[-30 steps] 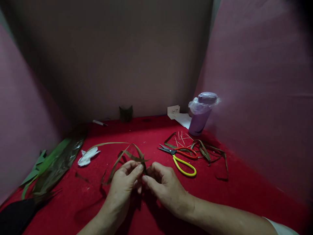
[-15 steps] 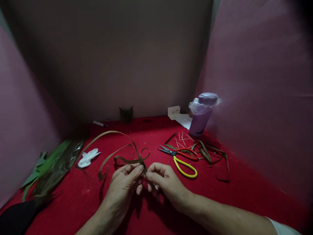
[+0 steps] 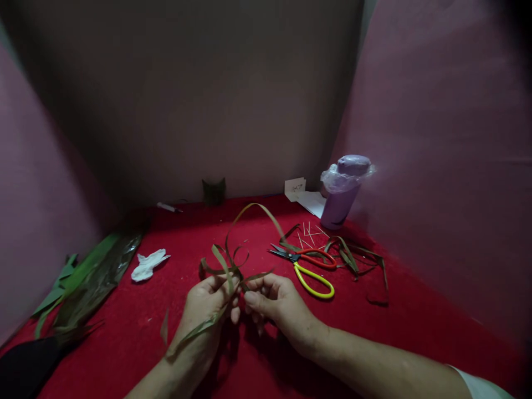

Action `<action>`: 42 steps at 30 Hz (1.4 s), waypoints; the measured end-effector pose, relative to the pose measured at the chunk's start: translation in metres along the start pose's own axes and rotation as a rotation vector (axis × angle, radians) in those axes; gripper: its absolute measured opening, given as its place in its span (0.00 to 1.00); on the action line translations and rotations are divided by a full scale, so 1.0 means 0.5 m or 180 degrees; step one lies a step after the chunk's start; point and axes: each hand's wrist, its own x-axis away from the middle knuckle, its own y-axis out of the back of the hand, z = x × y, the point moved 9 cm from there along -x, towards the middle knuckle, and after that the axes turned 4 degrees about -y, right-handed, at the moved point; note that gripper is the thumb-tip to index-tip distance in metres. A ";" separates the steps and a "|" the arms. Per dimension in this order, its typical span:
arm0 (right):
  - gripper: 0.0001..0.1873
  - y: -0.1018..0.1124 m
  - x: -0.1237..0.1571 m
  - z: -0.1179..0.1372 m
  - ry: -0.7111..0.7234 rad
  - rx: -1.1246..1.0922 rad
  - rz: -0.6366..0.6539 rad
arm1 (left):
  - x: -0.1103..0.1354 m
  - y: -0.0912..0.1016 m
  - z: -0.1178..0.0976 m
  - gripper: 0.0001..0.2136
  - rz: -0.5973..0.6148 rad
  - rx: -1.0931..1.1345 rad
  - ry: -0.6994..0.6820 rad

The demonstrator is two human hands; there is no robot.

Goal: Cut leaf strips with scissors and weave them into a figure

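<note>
My left hand (image 3: 203, 310) and my right hand (image 3: 276, 305) meet low in the middle over the red cloth. Both pinch the same long, narrow brown-green leaf strips (image 3: 226, 260). The strips cross between my fingertips. One strip arcs up and to the right above the hands, another trails down over my left wrist. Small loops stand just above my left thumb.
Scissors (image 3: 310, 266) with red and yellow handles lie right of my hands, with loose leaf strips (image 3: 353, 257) and toothpicks (image 3: 307, 233) beyond. A lilac bottle (image 3: 343, 194), white paper (image 3: 305, 197), crumpled tissue (image 3: 147, 265), a pen (image 3: 168, 208) and green leaves (image 3: 83, 282) ring the red cloth (image 3: 399, 321).
The long strip that curved out to the left has swung up and over to the right. A strip end now hangs over my left wrist. Both hands stay pinched at the same spot.
</note>
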 end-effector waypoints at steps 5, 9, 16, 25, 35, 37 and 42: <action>0.18 0.000 0.001 -0.001 -0.0057 0.0049 -0.0057 | -0.001 0.002 0.001 0.14 -0.0062 0.0094 0.0095; 0.18 0.004 0.003 0.000 -0.0080 -0.0004 -0.0138 | 0.013 -0.005 0.000 0.13 -0.0085 0.0212 0.0201; 0.19 0.006 0.003 0.000 -0.0101 -0.0149 -0.0205 | 0.019 -0.019 -0.004 0.11 0.0011 0.0365 0.0148; 0.20 0.010 0.003 -0.005 -0.0090 -0.0132 -0.0300 | 0.009 -0.001 0.001 0.11 -0.0030 0.0141 0.0099; 0.19 0.012 0.008 -0.001 -0.0120 -0.0295 -0.0385 | 0.006 0.010 0.010 0.10 -0.0068 0.0110 0.0059; 0.18 0.013 0.007 -0.004 -0.0142 -0.0327 -0.0410 | 0.009 0.006 0.008 0.09 -0.0049 0.0158 0.0050; 0.18 0.016 0.006 -0.008 -0.0167 -0.0425 -0.0419 | 0.013 -0.006 0.002 0.09 0.0020 0.0228 0.0040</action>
